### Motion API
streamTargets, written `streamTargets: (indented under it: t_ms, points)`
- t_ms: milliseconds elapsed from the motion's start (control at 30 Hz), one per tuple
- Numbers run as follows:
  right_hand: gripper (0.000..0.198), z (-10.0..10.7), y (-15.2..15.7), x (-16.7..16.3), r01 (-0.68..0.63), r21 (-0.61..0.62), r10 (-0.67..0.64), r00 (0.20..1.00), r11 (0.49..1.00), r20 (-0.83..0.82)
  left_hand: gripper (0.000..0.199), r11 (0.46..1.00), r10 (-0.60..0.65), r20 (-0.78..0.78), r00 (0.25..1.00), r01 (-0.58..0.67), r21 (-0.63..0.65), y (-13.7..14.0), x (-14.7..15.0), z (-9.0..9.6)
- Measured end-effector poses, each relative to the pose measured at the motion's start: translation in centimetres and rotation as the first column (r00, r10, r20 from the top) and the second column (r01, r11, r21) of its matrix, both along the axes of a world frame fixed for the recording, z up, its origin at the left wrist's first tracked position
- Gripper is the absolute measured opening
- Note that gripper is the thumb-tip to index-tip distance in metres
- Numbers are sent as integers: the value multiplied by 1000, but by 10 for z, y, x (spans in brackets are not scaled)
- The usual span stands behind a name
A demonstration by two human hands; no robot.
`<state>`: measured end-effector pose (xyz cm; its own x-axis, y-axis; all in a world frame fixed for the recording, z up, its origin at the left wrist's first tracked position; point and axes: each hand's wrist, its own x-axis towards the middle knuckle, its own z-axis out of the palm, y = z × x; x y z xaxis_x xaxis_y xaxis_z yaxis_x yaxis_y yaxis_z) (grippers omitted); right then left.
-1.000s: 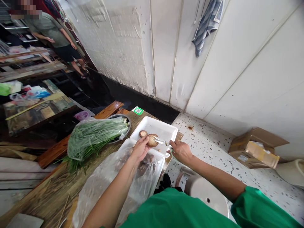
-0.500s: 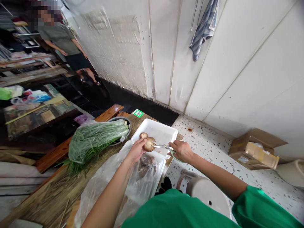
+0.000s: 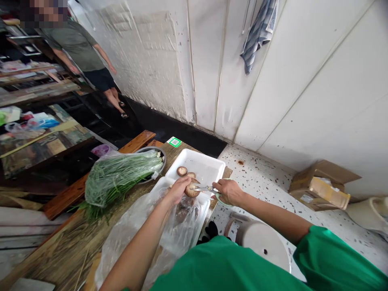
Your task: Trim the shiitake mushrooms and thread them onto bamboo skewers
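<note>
My left hand [image 3: 178, 190] grips a brown-capped mushroom [image 3: 192, 190], its underside turned up. Closed round the green handles of a pair of scissors [image 3: 209, 188], my right hand [image 3: 229, 192] keeps the blades at the mushroom's stem. Just beyond, two more mushrooms [image 3: 182, 171] lie in a white tray [image 3: 209, 161], one partly hidden behind the held one. Under my left forearm a clear plastic bag [image 3: 136, 226] with dark mushrooms spreads over a second white tray [image 3: 203, 220].
Bagged green chives [image 3: 121, 169] rest over a metal bowl [image 3: 165, 159] on the wooden table [image 3: 51, 250]. Right of the table are a round stool [image 3: 263, 242] and a cardboard box [image 3: 321, 188] on the floor. A person [image 3: 79, 48] stands far left. A towel [image 3: 259, 36] hangs on the wall.
A second mushroom now shows in the far tray. The held mushroom sits slightly lower, with the scissors still at its stem. The person at far left has shifted and appears larger.
</note>
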<state>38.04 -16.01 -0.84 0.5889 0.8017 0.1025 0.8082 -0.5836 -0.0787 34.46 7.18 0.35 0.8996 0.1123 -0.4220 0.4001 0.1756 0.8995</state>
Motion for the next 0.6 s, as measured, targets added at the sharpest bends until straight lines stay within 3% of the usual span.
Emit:
streamTargets:
  t_ms: [167, 333, 400, 467, 533, 600]
  points:
    - [37, -7, -1, 1, 5, -10, -5, 1000, 1000, 14, 24, 1000, -15, -14, 1000, 14, -13, -1, 2, -4]
    - [35, -21, -1, 1, -16, 52, 13, 999, 999, 45, 23, 994, -35, -124, 992, 22, -106, 11, 2, -15]
    - [34, -30, 3, -7, -10, 73, 8, 1000, 997, 28, 25, 999, 20, -144, 989, -24, -32, 23, -1, -22]
    - [33, -39, 10, -19, 0, 67, 3, 999, 998, -34, 26, 984, 152, -107, 983, -139, 113, 39, -2, -27]
    - [32, -45, 21, -34, 10, 36, -5, 992, 999, -130, 30, 939, 264, -36, 964, -248, 239, 54, 2, -31]
    - [31, -48, 34, -48, 33, -32, -39, 971, 999, -236, 34, 891, 301, 45, 953, -298, 342, 62, 14, -34]
